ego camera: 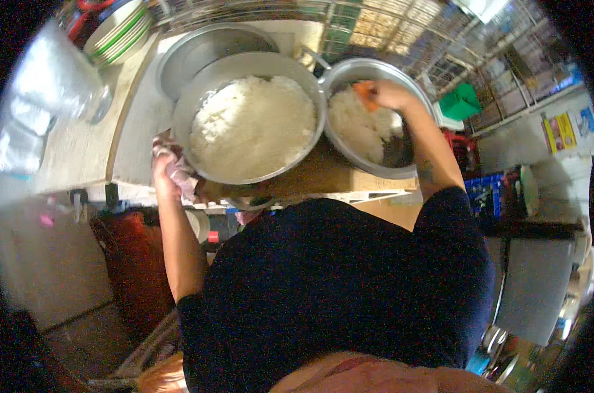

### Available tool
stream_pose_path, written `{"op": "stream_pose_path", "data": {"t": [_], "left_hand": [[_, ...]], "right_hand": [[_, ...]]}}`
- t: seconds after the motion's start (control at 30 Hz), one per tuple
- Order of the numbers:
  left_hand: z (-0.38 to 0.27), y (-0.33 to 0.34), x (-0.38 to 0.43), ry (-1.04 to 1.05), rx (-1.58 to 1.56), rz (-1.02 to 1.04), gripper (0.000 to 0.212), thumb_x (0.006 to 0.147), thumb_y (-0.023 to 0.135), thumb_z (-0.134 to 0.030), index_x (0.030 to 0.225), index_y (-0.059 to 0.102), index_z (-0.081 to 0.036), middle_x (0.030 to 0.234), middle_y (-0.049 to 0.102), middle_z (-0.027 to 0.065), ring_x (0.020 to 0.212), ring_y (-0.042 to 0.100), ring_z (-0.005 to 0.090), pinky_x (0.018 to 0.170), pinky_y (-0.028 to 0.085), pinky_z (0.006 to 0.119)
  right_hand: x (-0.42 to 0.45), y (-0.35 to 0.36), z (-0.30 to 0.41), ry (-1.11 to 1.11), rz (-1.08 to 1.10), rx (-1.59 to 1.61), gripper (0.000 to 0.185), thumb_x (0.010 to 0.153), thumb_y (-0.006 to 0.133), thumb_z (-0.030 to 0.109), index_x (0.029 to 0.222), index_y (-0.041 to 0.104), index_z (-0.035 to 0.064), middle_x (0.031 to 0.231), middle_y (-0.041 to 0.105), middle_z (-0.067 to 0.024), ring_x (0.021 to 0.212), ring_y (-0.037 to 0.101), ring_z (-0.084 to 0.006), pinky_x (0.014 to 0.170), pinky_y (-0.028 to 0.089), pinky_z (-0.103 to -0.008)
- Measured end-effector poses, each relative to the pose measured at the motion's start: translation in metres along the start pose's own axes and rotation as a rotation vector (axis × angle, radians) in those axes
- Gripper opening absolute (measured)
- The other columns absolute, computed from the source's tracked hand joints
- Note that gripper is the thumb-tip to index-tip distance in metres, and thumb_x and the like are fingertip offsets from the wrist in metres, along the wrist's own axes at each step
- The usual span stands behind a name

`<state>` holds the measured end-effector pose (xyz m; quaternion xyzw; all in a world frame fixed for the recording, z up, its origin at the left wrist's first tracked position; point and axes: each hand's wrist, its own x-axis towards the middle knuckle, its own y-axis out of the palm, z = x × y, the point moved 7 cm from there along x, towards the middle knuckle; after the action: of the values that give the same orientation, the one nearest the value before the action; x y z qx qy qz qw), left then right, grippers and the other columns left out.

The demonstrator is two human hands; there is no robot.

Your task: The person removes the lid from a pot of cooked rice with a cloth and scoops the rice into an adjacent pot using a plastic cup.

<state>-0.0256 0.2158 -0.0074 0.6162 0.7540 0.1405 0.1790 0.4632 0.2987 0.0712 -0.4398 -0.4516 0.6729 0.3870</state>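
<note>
A large metal pot point(299, 159) full of cooked white rice point(257, 127) stands before me on the counter. My left hand point(165, 178) grips a crumpled pinkish cloth point(180, 172) by its left side; whether the cloth also holds the rim is unclear. To the right, a second metal pot point(346, 164) contains white rice point(350, 120), with part of its dark bottom showing. Inside that pot, my right hand point(394, 96) holds an orange utensil point(365, 96) against the rice. The utensil's shape is blurred and partly covered by my fingers.
Behind the large pot lies a wide metal basin or lid point(179, 61). Bowls with green rims point(122, 37) are stacked at the back left, near a clear plastic bag point(56, 73). A wire grille point(400, 29) runs along the back. A green container point(460, 101) sits right of the second pot.
</note>
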Motion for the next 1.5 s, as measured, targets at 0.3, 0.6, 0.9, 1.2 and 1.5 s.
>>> {"op": "stream_pose_path", "data": {"t": [0.3, 0.6, 0.9, 1.2, 1.5], "left_hand": [[-0.014, 0.021, -0.011, 0.048, -0.128, -0.024, 0.039, 0.061, 0.052, -0.015, 0.098, 0.045, -0.004, 0.082, 0.051, 0.0053, 0.075, 0.05, 0.0165, 0.067, 0.041, 0.027], [-0.02, 0.016, -0.016, 0.091, 0.113, -0.05, 0.034, 0.064, 0.051, -0.015, 0.095, 0.048, -0.002, 0.081, 0.053, 0.0062, 0.073, 0.05, 0.0156, 0.067, 0.04, 0.025], [-0.026, 0.019, -0.021, 0.074, 0.211, -0.091, 0.019, 0.066, 0.048, -0.013, 0.079, 0.051, -0.001, 0.072, 0.052, 0.0031, 0.065, 0.047, 0.0132, 0.059, 0.038, 0.025], [-0.022, 0.017, -0.009, 0.106, 0.302, -0.041, 0.016, 0.065, 0.047, -0.007, 0.08, 0.048, -0.001, 0.07, 0.048, 0.0022, 0.064, 0.045, 0.0117, 0.053, 0.037, 0.025], [-0.019, 0.018, -0.001, 0.228, 0.2, -0.009, 0.014, 0.064, 0.046, -0.004, 0.077, 0.048, -0.002, 0.067, 0.047, 0.0003, 0.059, 0.043, 0.0098, 0.052, 0.036, 0.024]], "right_hand": [[-0.013, -0.095, 0.117, -0.23, -0.347, 0.209, 0.023, 0.071, 0.053, 0.027, 0.077, 0.059, 0.0054, 0.072, 0.059, -0.0126, 0.066, 0.057, -0.0221, 0.061, 0.044, -0.032], [0.118, 0.05, 0.233, -0.424, -0.237, -0.42, 0.019, 0.072, 0.049, 0.021, 0.076, 0.06, 0.0066, 0.074, 0.06, -0.0103, 0.07, 0.059, -0.0258, 0.062, 0.047, -0.0352], [0.195, 0.08, 0.189, -0.088, -0.121, 0.057, 0.024, 0.066, 0.053, 0.02, 0.085, 0.059, 0.0059, 0.08, 0.059, -0.0137, 0.074, 0.058, -0.023, 0.062, 0.045, -0.0315], [0.234, 0.127, 0.155, 0.126, -0.176, 1.047, 0.017, 0.065, 0.055, 0.014, 0.077, 0.057, 0.0025, 0.071, 0.053, -0.0029, 0.058, 0.05, -0.0151, 0.049, 0.04, -0.0282], [0.216, 0.1, 0.252, -0.141, 0.29, 0.982, 0.009, 0.066, 0.055, 0.018, 0.064, 0.053, 0.0093, 0.052, 0.041, 0.0015, 0.043, 0.035, -0.0086, 0.039, 0.028, -0.022]]}}
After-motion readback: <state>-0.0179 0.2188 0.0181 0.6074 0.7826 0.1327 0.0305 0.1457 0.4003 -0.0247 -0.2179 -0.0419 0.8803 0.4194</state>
